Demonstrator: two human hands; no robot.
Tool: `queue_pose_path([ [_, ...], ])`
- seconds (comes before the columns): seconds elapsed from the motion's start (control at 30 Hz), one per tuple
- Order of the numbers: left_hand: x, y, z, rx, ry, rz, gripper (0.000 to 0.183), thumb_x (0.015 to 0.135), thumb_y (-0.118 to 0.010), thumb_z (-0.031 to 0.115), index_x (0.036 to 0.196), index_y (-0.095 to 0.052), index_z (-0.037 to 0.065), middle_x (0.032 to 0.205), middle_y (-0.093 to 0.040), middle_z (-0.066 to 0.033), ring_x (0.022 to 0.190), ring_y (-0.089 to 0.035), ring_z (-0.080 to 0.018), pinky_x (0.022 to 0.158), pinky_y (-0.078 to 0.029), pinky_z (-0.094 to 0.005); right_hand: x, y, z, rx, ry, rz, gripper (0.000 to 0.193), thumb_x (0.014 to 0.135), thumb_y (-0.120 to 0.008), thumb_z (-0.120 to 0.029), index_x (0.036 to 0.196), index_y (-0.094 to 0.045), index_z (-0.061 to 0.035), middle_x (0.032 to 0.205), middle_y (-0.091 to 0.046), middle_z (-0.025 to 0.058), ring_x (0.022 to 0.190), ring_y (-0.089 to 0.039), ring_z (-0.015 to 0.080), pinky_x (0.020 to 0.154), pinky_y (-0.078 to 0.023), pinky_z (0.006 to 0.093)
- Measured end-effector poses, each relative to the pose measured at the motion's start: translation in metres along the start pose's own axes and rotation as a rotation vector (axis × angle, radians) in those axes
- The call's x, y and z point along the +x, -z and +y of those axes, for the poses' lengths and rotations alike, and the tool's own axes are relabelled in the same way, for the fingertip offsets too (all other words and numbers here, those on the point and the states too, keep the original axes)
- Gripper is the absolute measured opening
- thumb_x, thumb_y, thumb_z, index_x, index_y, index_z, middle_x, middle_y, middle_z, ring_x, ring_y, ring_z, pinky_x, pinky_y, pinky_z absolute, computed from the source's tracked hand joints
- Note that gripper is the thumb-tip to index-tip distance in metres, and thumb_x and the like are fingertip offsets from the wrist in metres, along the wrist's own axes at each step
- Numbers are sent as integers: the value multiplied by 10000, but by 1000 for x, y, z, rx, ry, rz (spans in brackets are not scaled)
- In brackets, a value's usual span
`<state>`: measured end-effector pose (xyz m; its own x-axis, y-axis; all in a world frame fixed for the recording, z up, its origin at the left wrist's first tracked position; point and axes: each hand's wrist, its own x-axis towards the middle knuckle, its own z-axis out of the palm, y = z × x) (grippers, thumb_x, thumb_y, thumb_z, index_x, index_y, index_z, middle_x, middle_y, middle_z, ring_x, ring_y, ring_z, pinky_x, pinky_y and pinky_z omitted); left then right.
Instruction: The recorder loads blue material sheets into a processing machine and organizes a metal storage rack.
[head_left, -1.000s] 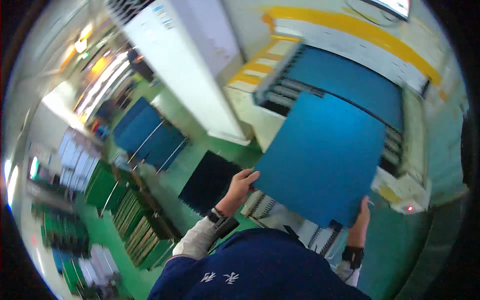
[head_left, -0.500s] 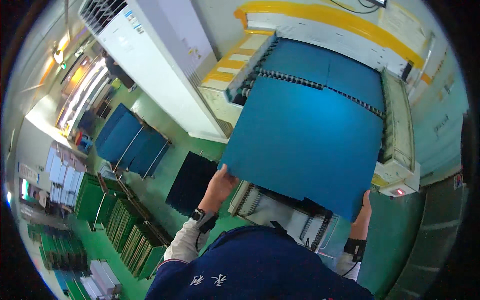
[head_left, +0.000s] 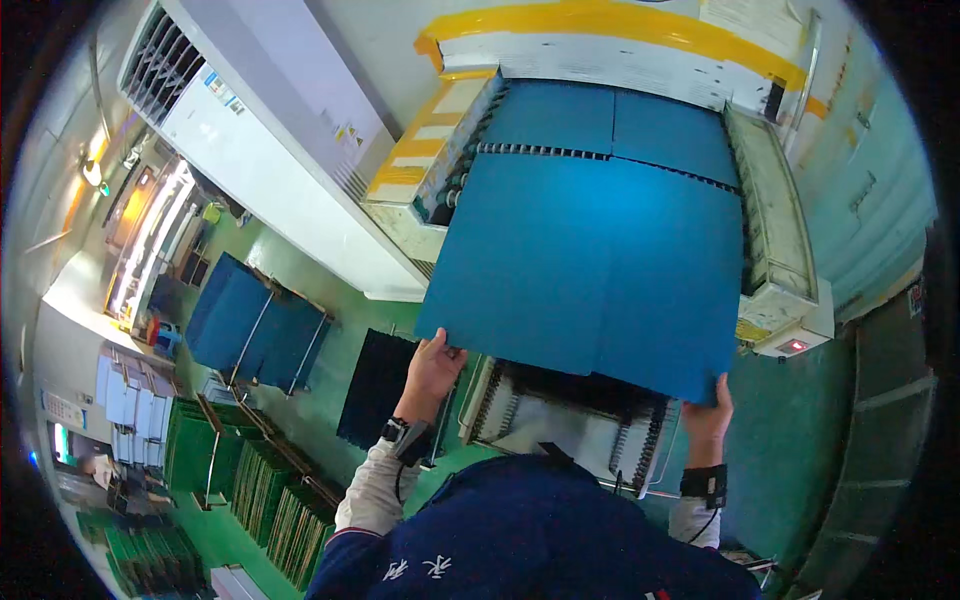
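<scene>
Blue, flat and rectangular, a large plastic sheet (head_left: pixel 590 265) is held out over the mouth of a white and yellow conveyor machine (head_left: pixel 600 45), its far edge meeting the row of dark rollers (head_left: pixel 600 155) where two more blue panels (head_left: pixel 610 120) already lie on the machine bed. The left hand (head_left: pixel 432 368) clasps the sheet's near left corner, thumb curled over the top face and fingers hidden underneath. The right hand (head_left: pixel 708 418) pinches the near right corner in the same way, fingers closed on the edge. Both wrists carry dark bands. Below the sheet's near edge a grey metal rack with ribbed sides (head_left: pixel 570 425) stands just in front of the person's dark blue cap. To the left, a tall white cabinet with a vent grille (head_left: pixel 260 150) rises from the green floor (head_left: pixel 330 300), a black mat (head_left: pixel 378 385) lies near the left forearm, and a cart stacked with blue sheets (head_left: pixel 250 320) stands further left beside racks of green boards (head_left: pixel 275 500)
</scene>
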<state>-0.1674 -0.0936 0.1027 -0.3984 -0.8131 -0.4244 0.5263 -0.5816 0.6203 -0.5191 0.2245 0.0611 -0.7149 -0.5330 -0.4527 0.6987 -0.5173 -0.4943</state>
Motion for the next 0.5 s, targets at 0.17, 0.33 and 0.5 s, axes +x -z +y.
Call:
queue_pose_path([
  [0.17,12,1,3,34,-27,-48,102,943,-617,174,867,-558,141,801,-585,8,777,-575,-181,733,-503,-384,-5,1,22,-73,8,-17,337,897,-647,-294,1138,-598,-64,1096,-646,62,989,-612,235,785,-526,378],
  [0.33,32,22,12,18,-30,-74,77,946,-608,158,1005,-561,142,915,-604,-5,843,-567,-175,746,-508,-368,0,-16,-18,35,79,-41,312,914,-630,-280,1133,-600,-60,1097,-656,61,994,-616,228,817,-514,378],
  [0.5,39,20,13,14,-23,-4,67,943,-612,153,966,-549,144,877,-582,-12,815,-553,-183,752,-508,-377,5,-25,-1,15,97,-76,259,937,-610,-270,1089,-617,-61,1057,-669,72,900,-648,226,751,-545,369],
])
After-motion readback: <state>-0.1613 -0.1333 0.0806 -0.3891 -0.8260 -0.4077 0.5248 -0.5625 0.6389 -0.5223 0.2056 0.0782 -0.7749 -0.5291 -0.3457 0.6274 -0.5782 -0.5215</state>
